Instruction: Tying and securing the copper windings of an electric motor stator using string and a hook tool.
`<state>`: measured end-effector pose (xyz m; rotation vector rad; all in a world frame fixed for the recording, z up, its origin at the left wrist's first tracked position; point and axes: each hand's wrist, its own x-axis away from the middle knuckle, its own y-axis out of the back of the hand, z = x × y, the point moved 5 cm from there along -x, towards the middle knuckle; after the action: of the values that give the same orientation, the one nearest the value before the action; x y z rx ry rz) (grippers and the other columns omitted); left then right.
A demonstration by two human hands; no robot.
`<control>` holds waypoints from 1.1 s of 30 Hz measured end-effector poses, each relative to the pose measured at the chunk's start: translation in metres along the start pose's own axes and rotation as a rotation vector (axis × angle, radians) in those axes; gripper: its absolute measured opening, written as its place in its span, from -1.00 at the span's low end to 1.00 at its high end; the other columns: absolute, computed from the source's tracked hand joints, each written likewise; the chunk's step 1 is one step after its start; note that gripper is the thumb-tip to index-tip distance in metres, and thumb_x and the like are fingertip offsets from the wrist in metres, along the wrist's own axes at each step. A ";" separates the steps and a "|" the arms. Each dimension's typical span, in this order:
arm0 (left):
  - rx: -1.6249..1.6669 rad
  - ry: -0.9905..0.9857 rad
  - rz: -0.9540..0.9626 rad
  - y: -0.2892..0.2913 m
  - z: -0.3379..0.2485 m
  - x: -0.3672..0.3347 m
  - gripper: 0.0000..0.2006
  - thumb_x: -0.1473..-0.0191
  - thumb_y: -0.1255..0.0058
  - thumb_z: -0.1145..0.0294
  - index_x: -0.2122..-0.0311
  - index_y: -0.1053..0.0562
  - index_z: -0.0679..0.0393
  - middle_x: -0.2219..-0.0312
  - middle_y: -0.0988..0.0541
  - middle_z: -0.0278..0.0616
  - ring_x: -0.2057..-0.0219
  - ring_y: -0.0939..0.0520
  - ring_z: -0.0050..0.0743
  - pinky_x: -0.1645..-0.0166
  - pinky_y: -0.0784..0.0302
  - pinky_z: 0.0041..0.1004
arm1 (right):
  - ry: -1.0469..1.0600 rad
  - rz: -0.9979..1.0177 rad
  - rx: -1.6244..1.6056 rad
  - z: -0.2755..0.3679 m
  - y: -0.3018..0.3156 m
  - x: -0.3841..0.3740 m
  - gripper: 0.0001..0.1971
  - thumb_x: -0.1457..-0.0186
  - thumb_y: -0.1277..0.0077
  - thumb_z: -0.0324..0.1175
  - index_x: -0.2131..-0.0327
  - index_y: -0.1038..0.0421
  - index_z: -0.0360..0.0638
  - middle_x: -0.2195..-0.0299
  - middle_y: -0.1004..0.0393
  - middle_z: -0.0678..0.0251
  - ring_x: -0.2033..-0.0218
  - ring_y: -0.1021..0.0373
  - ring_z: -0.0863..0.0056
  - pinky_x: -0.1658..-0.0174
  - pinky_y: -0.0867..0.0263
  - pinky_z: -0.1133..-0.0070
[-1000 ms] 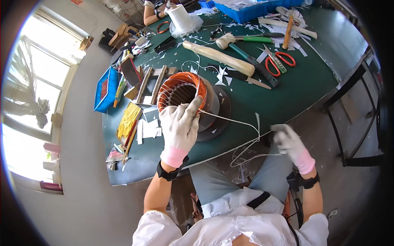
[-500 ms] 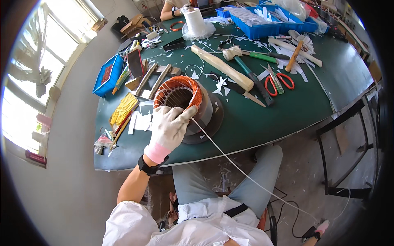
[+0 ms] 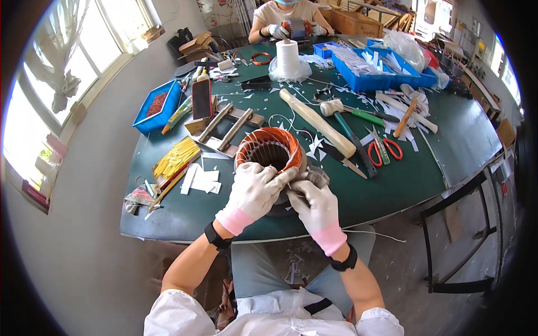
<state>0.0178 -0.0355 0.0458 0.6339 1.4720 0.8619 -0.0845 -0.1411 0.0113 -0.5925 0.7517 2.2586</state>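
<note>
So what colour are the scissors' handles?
Red; the scissors lie on the green table, seen in the head view.

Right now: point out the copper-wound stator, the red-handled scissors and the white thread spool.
copper-wound stator [image 3: 263,147]: head view, on the orange winding at its rim.
red-handled scissors [image 3: 386,150]: head view, on the handles.
white thread spool [image 3: 287,57]: head view, on the cone's side.

Glossy copper coil, matt green table, cloth gloves.
</note>
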 end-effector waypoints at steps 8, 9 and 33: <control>0.014 -0.023 -0.010 -0.003 0.012 0.015 -0.54 0.14 -0.12 0.39 0.02 -0.53 -0.08 0.29 -0.56 -0.34 0.31 -0.53 -0.32 0.11 -0.38 -0.24 | -0.053 0.474 -0.301 0.038 0.009 -0.007 -0.82 -0.27 0.08 -0.45 0.10 -0.47 -0.09 0.54 -0.36 0.31 0.60 -0.29 0.66 0.52 -0.27 0.63; 0.037 -0.015 -0.023 -0.004 0.012 0.015 -0.54 0.15 -0.13 0.36 0.03 -0.54 -0.08 0.23 -0.56 -0.35 0.31 -0.52 -0.33 0.13 -0.37 -0.25 | -0.189 0.469 -0.603 0.034 0.005 -0.009 -0.85 -0.27 0.08 -0.41 0.13 -0.45 -0.08 0.57 -0.32 0.36 0.62 -0.25 0.67 0.54 -0.23 0.64; 0.265 0.207 -0.051 0.007 0.015 0.003 -0.59 0.17 -0.25 0.34 0.12 -0.51 0.14 0.43 -0.49 -0.23 0.32 -0.48 -0.18 0.08 -0.32 -0.27 | -0.622 0.515 -1.250 -0.044 -0.003 -0.058 -0.73 -0.37 0.29 -0.25 0.29 -0.34 -0.21 0.45 -0.39 0.37 0.73 0.06 0.88 0.69 0.13 0.83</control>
<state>0.0320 -0.0276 0.0501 0.7151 1.8013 0.7151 -0.0350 -0.1947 0.0126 -0.1462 -1.0158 2.9745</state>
